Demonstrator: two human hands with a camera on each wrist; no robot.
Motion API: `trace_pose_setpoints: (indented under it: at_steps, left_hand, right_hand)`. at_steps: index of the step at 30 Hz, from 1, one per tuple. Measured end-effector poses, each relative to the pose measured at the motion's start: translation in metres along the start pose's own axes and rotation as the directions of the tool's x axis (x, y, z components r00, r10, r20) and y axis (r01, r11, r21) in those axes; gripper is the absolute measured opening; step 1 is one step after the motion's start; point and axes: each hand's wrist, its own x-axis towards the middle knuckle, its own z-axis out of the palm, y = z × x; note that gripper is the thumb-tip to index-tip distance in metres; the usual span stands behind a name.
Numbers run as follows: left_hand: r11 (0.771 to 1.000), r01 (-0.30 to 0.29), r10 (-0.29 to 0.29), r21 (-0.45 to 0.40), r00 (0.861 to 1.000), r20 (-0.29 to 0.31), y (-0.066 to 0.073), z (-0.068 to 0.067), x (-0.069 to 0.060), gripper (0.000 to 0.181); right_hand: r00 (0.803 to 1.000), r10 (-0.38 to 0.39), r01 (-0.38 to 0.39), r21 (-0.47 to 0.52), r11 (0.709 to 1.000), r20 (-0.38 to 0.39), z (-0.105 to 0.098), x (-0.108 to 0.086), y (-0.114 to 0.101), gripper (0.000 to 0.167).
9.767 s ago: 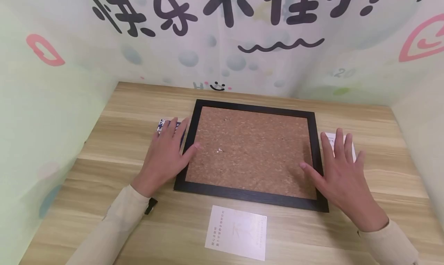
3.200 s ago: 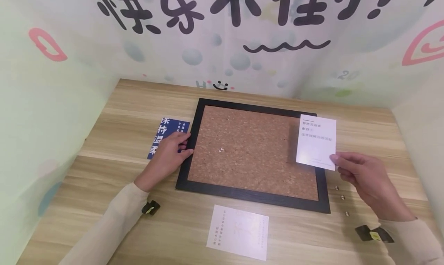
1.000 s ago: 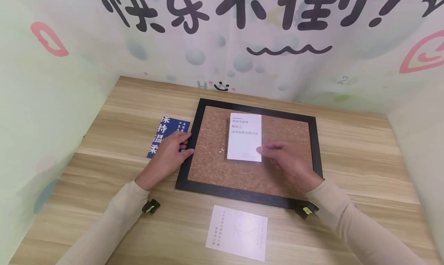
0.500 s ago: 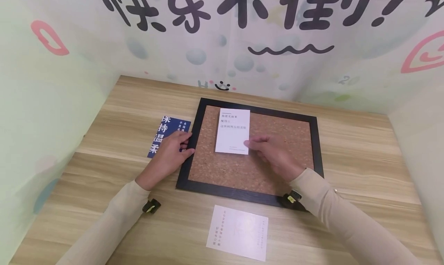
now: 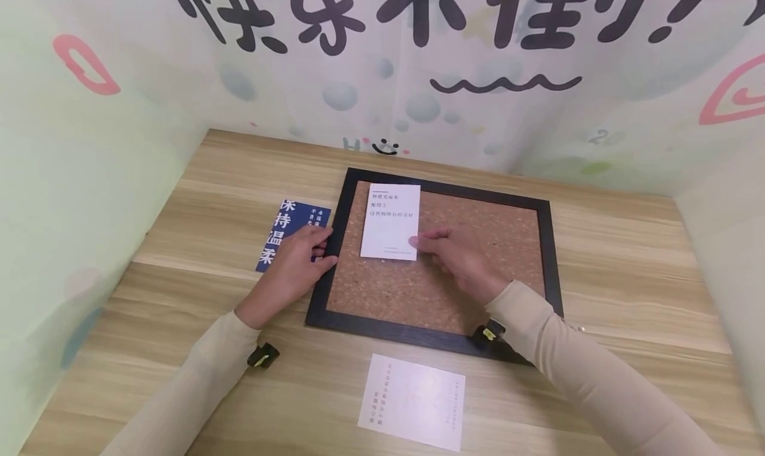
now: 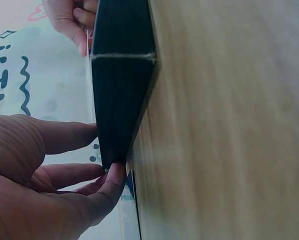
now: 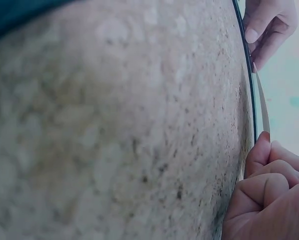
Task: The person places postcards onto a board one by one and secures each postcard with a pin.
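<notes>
A white card [image 5: 391,230] with dark printed lines is pinched at its lower right edge by my right hand [image 5: 457,257]. It stands over the upper left of a black-framed corkboard [image 5: 382,290]. From the side, in the right wrist view, the card [image 7: 262,107] looks slightly bent and close to the cork, with my right fingers [image 7: 269,190] holding its near end. My left hand [image 5: 287,263] grips the frame's left edge; in the left wrist view its thumb and fingers touch the dark frame [image 6: 122,100]. Partly under that hand lies a dark blue card [image 5: 281,227] with white characters.
A pale pink-white card [image 5: 412,403] lies on the wooden table [image 5: 269,403] in front of the board. One small shiny round piece [image 5: 581,328] shows beside the right sleeve. Printed wall sheets [image 5: 382,97] border the table at the back and sides.
My right hand took up the white card from the right of the board and carried it left over the cork to the upper left. My left hand stays on the frame, its fingers now gripping it.
</notes>
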Motion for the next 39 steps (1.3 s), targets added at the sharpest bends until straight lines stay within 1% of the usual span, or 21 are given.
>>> trace_pose_setpoints:
  at_steps: [5, 12, 21, 24, 31, 39]
  left_hand:
    - [1.000, 0.001, -0.001, -0.005, 1.000, -0.003, 0.001, 0.000, -0.001, 0.054]
    - [1.000, 0.007, -0.007, 0.001, 1.000, 0.000, 0.002, 0.000, -0.001, 0.055]
    - [1.000, -0.004, 0.004, 0.002, 1.000, -0.005, 0.003, 0.000, -0.002, 0.055]
    - [1.000, -0.004, 0.004, 0.001, 1.000, -0.006, 0.003, 0.000, -0.002, 0.055]
    - [1.000, 0.001, -0.001, -0.002, 1.000, 0.001, 0.004, 0.000, -0.002, 0.055]
    - [1.000, 0.009, -0.009, -0.001, 1.000, 0.003, 0.004, -0.001, -0.001, 0.055]
  right_hand:
    - [1.000, 0.007, -0.007, 0.018, 1.000, -0.001, 0.003, 0.001, -0.001, 0.027]
    - [1.000, 0.008, -0.008, 0.017, 1.000, -0.008, 0.007, 0.001, -0.004, 0.023]
    - [0.999, -0.018, 0.018, -0.008, 1.000, -0.028, 0.011, 0.002, -0.005, 0.020]
    - [0.999, -0.035, 0.034, -0.025, 0.999, -0.035, 0.012, 0.001, -0.005, 0.019]
    - [0.993, -0.108, 0.104, -0.084, 0.991, -0.046, 0.016, 0.001, -0.005, 0.017]
    - [0.988, -0.145, 0.139, -0.128, 0.982, -0.042, 0.018, 0.003, -0.004, 0.019]
